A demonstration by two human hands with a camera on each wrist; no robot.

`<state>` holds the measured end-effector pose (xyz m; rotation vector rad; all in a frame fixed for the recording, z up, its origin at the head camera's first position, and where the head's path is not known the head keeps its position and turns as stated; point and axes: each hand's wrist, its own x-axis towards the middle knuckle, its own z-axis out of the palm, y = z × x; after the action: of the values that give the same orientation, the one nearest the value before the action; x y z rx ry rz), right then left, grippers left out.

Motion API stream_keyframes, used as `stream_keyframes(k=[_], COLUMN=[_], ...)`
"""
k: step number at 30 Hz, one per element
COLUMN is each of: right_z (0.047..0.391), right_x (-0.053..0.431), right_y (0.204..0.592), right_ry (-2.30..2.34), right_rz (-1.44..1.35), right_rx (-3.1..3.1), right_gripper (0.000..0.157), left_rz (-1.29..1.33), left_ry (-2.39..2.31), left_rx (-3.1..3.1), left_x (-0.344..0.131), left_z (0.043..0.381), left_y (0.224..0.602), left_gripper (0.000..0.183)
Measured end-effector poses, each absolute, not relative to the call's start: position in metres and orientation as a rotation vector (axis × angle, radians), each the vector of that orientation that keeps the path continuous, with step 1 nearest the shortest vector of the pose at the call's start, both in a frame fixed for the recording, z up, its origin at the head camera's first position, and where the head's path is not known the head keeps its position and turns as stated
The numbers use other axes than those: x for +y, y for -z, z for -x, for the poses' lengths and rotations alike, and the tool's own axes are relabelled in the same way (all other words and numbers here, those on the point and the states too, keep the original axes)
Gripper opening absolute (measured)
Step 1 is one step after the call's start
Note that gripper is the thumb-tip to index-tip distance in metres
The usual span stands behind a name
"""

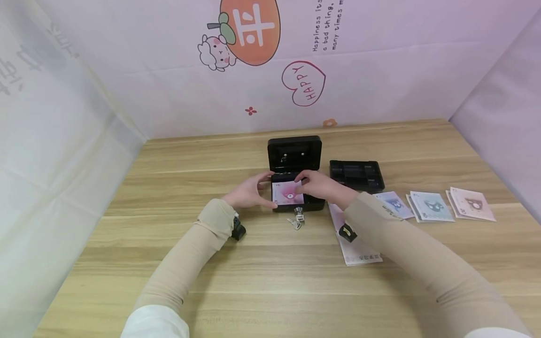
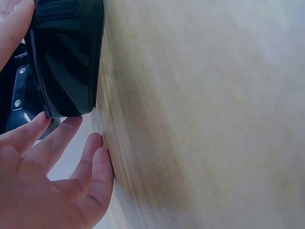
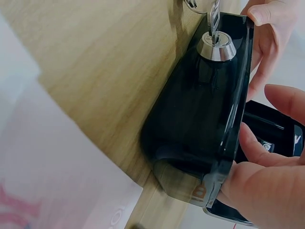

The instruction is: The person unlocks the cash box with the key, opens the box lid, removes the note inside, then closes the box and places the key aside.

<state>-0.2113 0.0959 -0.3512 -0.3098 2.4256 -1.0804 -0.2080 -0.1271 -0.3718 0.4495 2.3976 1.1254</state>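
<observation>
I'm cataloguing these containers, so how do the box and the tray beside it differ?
The box has a raised lid; the tray shows none. A lock with a key in it sits on the box; none shows on the tray. The left hand holds the box; no fingers are on the tray. Both are black and rest on the table.

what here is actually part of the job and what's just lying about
Part of the job, it seems:
black cash box, lid open, left hand on it
key in its lock
pink cartoon-print banknote inside, at the right hand

Lying about, no hand on them, perhaps related:
black compartment tray
blue banknotes
teal banknotes
orange-pink banknotes
pale printed paper
</observation>
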Motion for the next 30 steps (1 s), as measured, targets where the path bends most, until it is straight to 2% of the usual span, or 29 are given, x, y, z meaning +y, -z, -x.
stream_keyframes(k=[19, 23, 30], right_z=[0.2084, 0.2067, 0.2088], right_x=[0.0899, 0.0880, 0.0897], right_y=[0.3554, 0.3558, 0.3567], right_ry=[1.334, 1.348, 1.436], right_rz=[0.170, 0.155, 0.136], right_rx=[2.380, 2.377, 2.335], right_gripper=[0.033, 0.037, 0.055], left_rz=[-0.436, -0.426, -0.457], left_ry=[-1.117, -1.131, -1.138], left_rx=[2.403, 2.393, 2.399], left_x=[-0.1259, -0.1258, -0.1268], left_z=[0.2059, 0.2057, 0.2067], left_y=[0.3684, 0.3679, 0.3704], left_gripper=[0.097, 0.097, 0.096])
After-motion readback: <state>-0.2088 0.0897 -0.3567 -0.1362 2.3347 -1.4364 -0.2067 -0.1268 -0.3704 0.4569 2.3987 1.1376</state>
